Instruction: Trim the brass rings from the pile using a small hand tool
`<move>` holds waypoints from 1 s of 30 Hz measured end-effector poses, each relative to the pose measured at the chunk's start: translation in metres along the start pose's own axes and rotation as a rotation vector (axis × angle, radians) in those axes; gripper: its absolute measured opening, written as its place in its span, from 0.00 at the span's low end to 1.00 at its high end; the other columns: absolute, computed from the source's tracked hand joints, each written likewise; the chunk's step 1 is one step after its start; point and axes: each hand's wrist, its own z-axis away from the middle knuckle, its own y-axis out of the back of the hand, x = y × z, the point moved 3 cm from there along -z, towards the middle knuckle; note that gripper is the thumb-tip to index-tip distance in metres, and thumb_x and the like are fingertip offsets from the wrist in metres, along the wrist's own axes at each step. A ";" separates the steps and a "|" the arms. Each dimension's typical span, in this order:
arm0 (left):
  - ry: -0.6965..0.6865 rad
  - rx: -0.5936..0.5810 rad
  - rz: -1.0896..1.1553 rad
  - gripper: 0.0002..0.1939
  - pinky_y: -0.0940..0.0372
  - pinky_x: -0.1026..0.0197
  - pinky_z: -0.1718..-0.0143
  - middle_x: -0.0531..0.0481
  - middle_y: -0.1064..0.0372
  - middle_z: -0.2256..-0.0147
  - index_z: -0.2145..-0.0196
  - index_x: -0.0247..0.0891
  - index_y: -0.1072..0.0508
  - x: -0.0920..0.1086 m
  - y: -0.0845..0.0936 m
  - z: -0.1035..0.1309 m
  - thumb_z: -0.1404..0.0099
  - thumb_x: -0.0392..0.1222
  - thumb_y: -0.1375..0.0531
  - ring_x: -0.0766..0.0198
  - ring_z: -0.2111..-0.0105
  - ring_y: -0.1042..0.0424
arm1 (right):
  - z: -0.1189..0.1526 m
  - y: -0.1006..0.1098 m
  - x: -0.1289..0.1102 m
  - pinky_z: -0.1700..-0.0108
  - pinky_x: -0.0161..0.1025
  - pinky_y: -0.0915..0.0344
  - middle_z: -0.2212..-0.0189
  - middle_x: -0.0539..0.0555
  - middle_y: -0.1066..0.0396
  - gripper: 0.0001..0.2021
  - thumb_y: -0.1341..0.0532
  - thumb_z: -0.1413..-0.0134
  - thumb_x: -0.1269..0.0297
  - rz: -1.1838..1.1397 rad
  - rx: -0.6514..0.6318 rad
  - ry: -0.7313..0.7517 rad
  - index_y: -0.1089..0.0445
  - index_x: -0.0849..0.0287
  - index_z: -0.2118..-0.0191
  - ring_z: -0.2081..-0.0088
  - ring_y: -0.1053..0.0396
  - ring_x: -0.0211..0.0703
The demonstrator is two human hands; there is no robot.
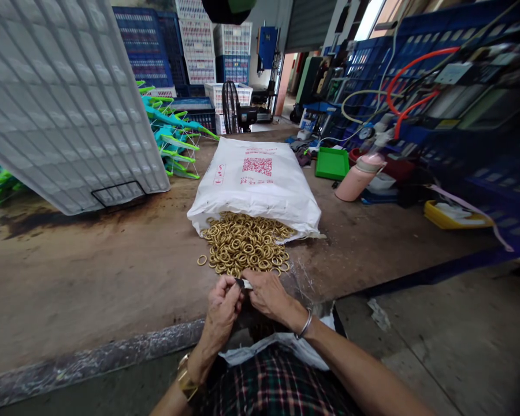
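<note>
My left hand (pixel 223 303) is closed in a pinch at the table's front edge, on the dark end of a small black-and-white piece (pixel 245 283) whose kind I cannot make out. Meeting it from the other side, my right hand (pixel 271 293) is closed at the white end, its fingertips partly hidden. Just beyond both hands lies a heap of brass-coloured rings (pixel 247 242), spilling from the open mouth of a white woven sack (pixel 264 188) with red print. One loose ring (pixel 201 260) rests left of the heap.
A large white plastic crate (pixel 69 104) stands tilted at the left, beside teal-and-green plastic parts (pixel 173 136). To the right are a pink bottle (pixel 359 178), a green tray (pixel 331 163) and a yellow tray (pixel 457 215). A black fan (pixel 231 110) and stacked crates (pixel 195 46) stand behind.
</note>
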 end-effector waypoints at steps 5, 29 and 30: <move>-0.026 -0.013 -0.038 0.20 0.54 0.72 0.87 0.61 0.42 0.84 0.76 0.38 0.38 0.006 -0.001 0.003 0.48 0.58 0.39 0.76 0.87 0.48 | -0.001 -0.004 -0.001 0.72 0.36 0.56 0.71 0.54 0.28 0.12 0.47 0.53 0.75 0.047 -0.014 -0.034 0.35 0.60 0.61 0.72 0.34 0.41; 0.395 -0.072 0.649 0.11 0.45 0.72 0.86 0.52 0.33 0.77 0.67 0.33 0.29 -0.010 0.011 0.007 0.49 0.38 0.37 0.73 0.82 0.37 | 0.009 -0.014 0.028 0.62 0.36 0.42 0.58 0.55 0.29 0.19 0.47 0.52 0.75 0.118 0.076 -0.175 0.38 0.56 0.52 0.61 0.31 0.44; 0.412 -0.065 0.669 0.08 0.45 0.72 0.85 0.51 0.32 0.77 0.69 0.33 0.29 -0.011 0.011 0.006 0.48 0.38 0.37 0.72 0.81 0.36 | 0.008 -0.014 0.028 0.63 0.36 0.42 0.58 0.55 0.30 0.18 0.47 0.52 0.75 0.127 0.069 -0.182 0.38 0.56 0.53 0.61 0.32 0.44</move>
